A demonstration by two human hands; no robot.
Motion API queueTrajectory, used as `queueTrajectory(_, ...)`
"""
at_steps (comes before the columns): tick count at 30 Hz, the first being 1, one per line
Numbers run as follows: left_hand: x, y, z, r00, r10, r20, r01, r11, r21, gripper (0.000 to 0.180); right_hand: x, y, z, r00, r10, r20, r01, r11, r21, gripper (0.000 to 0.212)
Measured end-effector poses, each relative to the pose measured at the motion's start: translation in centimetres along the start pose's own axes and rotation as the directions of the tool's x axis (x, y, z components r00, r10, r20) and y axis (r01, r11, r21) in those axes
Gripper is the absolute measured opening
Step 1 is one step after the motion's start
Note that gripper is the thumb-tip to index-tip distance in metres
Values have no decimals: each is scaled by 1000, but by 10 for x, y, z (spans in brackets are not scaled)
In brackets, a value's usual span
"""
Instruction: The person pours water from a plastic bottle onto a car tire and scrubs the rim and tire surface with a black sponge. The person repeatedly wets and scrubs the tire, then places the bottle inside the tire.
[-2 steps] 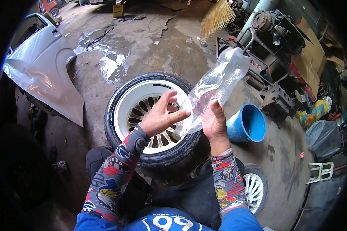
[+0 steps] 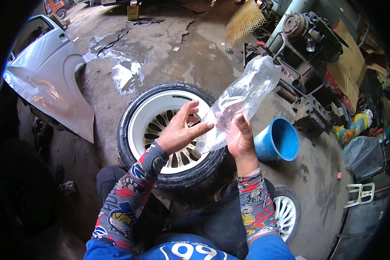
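Note:
A clear, crumpled plastic bottle (image 2: 247, 89) slants over the wheel, its neck pointing down toward the spokes. My right hand (image 2: 241, 136) grips it near the lower end, thumb on the near side and the other fingers showing through the plastic behind. To the left of the bottle is my left hand (image 2: 182, 128), fingers apart and nothing in them; its thumb tip comes close to the plastic, and whether they touch I cannot tell. Beneath both hands a black tire (image 2: 125, 145) on a white spoked rim (image 2: 139, 130) lies flat on the floor.
A blue bucket (image 2: 266, 142) stands just right of my right hand. Another spoked wheel (image 2: 286, 212) lies by my right leg. At the left leans a silver car body panel (image 2: 58, 82). Engine parts (image 2: 312, 112) and a clear plastic bag (image 2: 363, 156) crowd the right side.

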State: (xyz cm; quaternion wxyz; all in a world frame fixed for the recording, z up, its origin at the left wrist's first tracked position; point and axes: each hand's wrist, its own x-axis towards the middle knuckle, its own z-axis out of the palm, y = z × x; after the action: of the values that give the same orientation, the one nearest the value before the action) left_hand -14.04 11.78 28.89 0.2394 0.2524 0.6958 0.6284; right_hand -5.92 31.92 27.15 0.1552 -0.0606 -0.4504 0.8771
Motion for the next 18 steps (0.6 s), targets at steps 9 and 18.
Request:
queueTrajectory(9, 4, -5, 3, 991, 129, -19, -130, 971, -203, 89, -13, 37, 17, 975, -69, 210, 182, 789, -587, 122)
queueTrajectory(18, 0, -4, 1, 954, 222, -204, -198, 971, 133, 70, -16, 38, 22, 988, -1, 157, 74, 882, -466, 122)
